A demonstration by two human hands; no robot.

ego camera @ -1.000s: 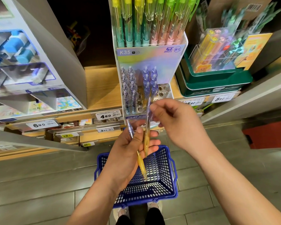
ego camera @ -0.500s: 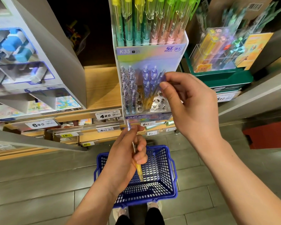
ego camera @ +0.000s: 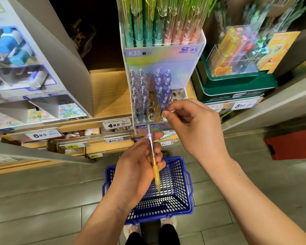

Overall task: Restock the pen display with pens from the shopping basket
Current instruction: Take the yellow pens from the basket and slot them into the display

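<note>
One pen (ego camera: 153, 157) is sitting in my left hand (ego camera: 138, 172), fingers wrapped round its clear barrel, yellow grip pointing down over the blue shopping basket (ego camera: 181, 207) on the floor. My right hand (ego camera: 193, 126) is pinching a purple-topped pen (ego camera: 163, 105) at the front right corner of the pen display (ego camera: 166, 55), beside the rows already standing in its holes.

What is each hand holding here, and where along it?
The left hand grips a pen around the middle of its barrel. The right hand pinches the top end of a second pen standing in the display.
</note>
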